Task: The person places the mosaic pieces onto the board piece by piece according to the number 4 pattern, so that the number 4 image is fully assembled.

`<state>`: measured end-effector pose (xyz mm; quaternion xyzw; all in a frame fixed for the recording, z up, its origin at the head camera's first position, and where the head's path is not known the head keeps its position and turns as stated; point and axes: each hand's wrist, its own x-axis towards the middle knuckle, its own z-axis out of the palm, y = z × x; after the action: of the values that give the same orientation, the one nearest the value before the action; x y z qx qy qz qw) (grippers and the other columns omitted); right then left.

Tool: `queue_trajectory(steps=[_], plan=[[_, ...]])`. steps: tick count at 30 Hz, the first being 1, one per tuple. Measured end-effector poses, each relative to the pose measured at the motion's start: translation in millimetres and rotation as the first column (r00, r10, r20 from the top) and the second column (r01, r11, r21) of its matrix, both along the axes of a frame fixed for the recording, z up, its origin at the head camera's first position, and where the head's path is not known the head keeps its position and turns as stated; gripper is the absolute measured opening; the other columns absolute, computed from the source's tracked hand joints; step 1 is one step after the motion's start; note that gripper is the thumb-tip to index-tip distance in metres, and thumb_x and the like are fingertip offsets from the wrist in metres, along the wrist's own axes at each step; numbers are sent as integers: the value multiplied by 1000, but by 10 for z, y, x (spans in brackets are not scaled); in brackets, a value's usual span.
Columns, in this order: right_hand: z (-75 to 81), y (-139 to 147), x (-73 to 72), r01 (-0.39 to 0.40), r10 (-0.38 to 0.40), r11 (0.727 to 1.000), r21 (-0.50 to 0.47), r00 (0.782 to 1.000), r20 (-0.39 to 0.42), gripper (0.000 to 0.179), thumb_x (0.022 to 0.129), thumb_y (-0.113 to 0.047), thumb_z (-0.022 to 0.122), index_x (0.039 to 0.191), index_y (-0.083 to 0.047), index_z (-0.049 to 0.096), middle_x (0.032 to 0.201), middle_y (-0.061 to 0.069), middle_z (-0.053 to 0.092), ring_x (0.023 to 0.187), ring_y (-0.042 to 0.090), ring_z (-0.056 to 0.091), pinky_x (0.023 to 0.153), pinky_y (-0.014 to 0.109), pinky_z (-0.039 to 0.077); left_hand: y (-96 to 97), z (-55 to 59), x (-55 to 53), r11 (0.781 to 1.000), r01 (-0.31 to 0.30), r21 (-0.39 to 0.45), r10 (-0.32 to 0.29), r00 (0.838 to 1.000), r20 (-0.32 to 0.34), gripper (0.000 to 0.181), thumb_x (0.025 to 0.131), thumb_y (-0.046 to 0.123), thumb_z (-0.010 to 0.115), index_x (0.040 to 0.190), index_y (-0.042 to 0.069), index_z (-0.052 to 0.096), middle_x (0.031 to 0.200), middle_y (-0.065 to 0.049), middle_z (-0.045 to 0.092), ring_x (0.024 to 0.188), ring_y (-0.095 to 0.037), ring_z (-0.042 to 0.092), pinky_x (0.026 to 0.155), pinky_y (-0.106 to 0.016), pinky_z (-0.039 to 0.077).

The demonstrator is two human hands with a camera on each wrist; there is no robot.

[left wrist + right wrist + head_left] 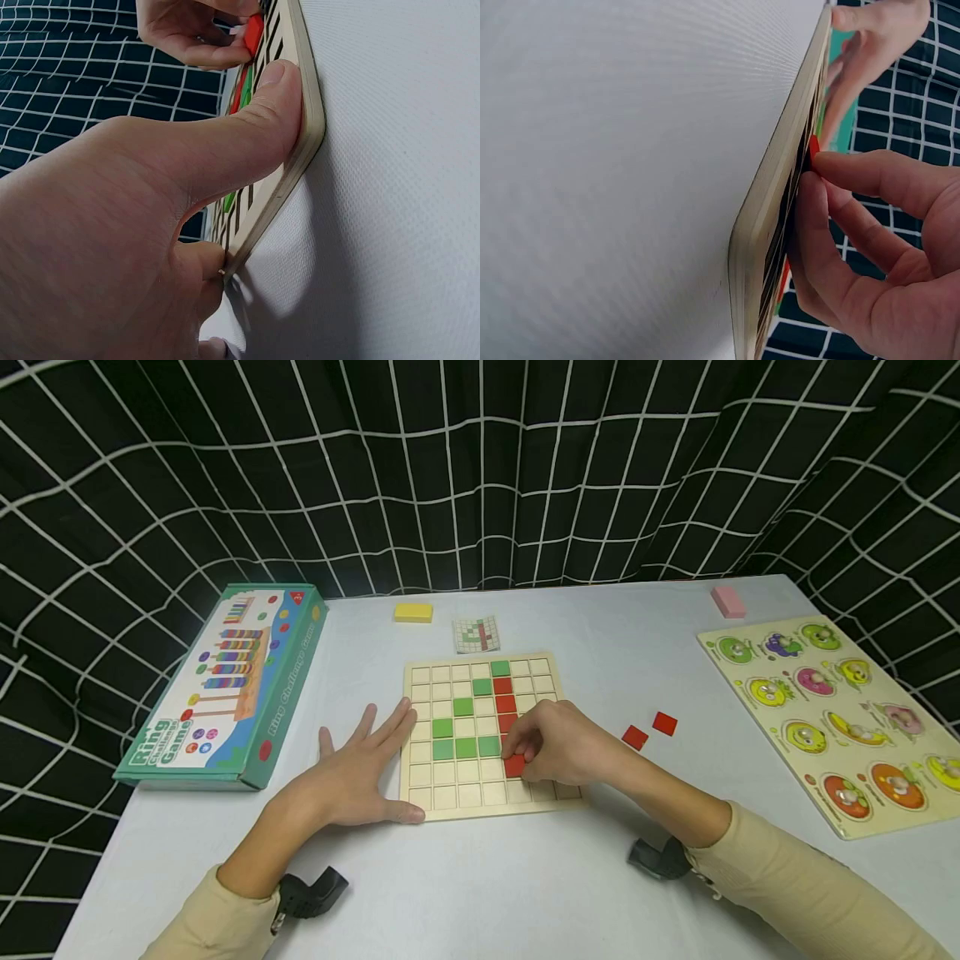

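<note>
A wooden grid board [468, 795] lies on the table with green square tiles [465, 747] and a column of red ones [506, 703] set in its cells. Along its left side rests my left hand [358, 774], fingers spread, the thumb [262, 112] on the board's near corner. My right hand [558, 743] pinches a red square tile [514, 766] between thumb and fingers, at the lower end of the red column. In the right wrist view this tile [814, 148] shows edge-on, close over the grid. Two loose red tiles [635, 737] lie right of the board.
Behind the board lies a small pattern card [476, 635], with a yellow block [413, 612] to its left. A Ring Challenge Game box [225, 693] stands at the left. On the right are a fruit knob puzzle [832, 718] and a pink block [728, 602].
</note>
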<state>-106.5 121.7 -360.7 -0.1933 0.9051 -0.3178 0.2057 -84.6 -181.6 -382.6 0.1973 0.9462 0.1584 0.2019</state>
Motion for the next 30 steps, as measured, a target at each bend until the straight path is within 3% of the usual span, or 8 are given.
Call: queue_trajectory(steps=[8,18,30], plan=[[2,-5,11,-4,4,1000,-6,1000,-4,28,70,10,79,84,-15,79,73,-3,67,73,13,61,70,28,54,7,1,-3,1000,-3,8,3,1000,2,127,75,71,80,169,19,13,178,3,0,161,-45,-1,105,-91,-4],[-6,-6,40,-51,52,999,16,993,-101,29,70,10,78,85,-14,78,78,-3,69,74,11,60,69,25,53,6,-1,-8,1000,0,1,0,1000,-1,127,75,71,80,169,19,12,178,2,1,161,-45,-1,105,-91,-3],[-10,-19,58,-64,66,998,18,989,-130,28,72,10,80,86,-13,78,77,-2,68,73,11,59,67,24,53,8,7,-5,1000,4,-7,-4,1000,-1,128,75,72,79,169,18,12,178,2,1,161,-45,0,105,-92,-2]])
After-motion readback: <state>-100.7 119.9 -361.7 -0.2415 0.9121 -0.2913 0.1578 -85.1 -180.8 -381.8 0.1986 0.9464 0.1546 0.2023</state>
